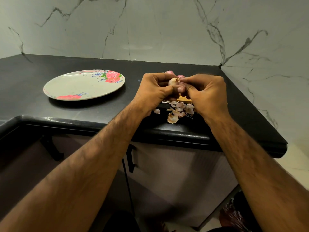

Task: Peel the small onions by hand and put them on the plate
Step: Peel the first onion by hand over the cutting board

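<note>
black counter [83,113] filled my feed; nearest, loose skins [179,109] lay under the work. above them the left hand [155,91] gripped a small onion [173,81] steady while the right hand [207,94] pinched its skin. at ten o'clock the plate [80,87] sat within reach, onionless.

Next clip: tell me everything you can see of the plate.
The plate is round and shallow, pale grey-white and glossy, perhaps melamine. It is printed with pink roses, green leaves and blue dots at its far right and near left rim. It lies flat on the black counter, apart from the left hand and to its left. Nothing lies on it, and only the counter touches it.
</note>
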